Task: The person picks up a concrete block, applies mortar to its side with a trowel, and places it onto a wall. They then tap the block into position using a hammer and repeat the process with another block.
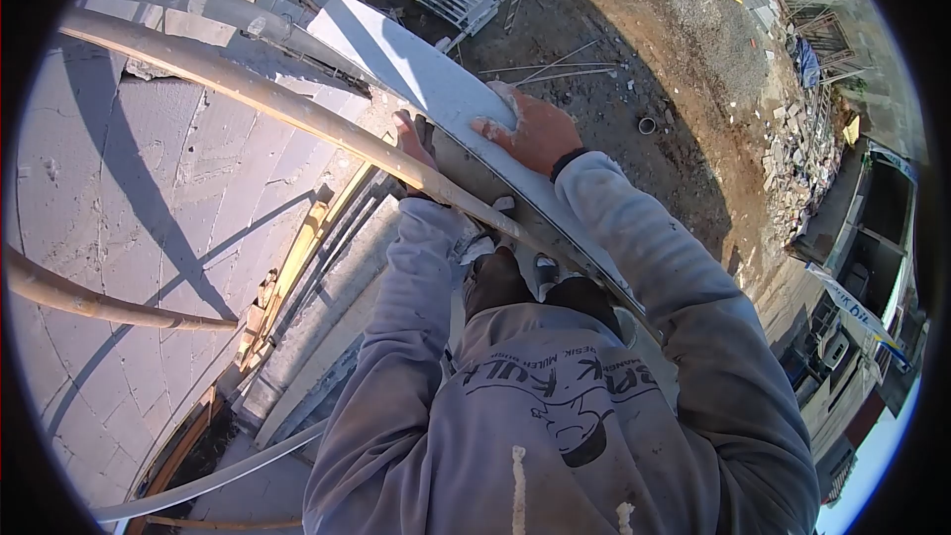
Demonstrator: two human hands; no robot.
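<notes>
Head view: the person stands high beside a grey wall (129, 198), both hands on a long white board (426, 69). The right hand (535, 131) lies flat and open on top of the board; the left hand (414, 139) curls round its near edge behind a scaffold pipe (248, 89). This looks like a steadying step; shifting the board calls for firm footing and both hands holding

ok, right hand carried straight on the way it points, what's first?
The right hand lies flat on the white board, fingers pointing along it. Way looks free along the board's face; depth unclear further up.
</notes>
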